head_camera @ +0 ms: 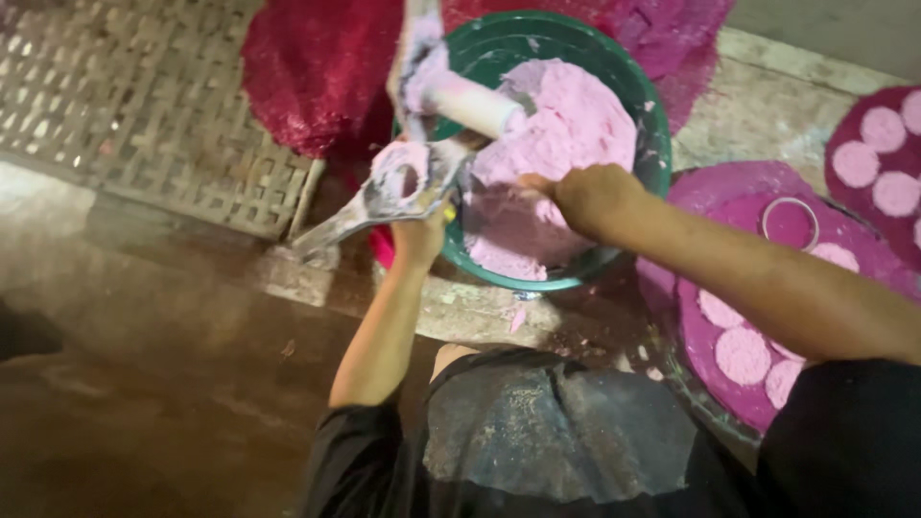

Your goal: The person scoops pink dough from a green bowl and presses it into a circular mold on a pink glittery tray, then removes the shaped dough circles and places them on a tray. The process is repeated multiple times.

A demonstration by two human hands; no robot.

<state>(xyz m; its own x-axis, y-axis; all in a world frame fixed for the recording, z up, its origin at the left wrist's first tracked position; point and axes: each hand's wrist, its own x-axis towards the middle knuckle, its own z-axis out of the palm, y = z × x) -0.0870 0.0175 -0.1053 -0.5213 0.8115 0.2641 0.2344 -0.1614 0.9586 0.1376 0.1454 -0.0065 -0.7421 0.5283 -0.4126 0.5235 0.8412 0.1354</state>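
A green basin (641, 88) holds a big mound of pale pink dough (566, 134). My left hand (420, 235) grips a metal press-like tool (403, 187) caked in pink dough, held at the basin's left rim. A white dough-covered roller-shaped part (470, 104) sticks out over the dough above it. My right hand (576, 197) reaches into the basin, its fingers closed on the dough near the front.
A round tray (715, 187) with a pink cloth, flat pink discs (743, 355) and a metal ring (790, 223) lies to the right. Another tray of discs (878, 158) sits far right. A woven bamboo mat (144, 105) lies at left, red fabric (312, 72) behind.
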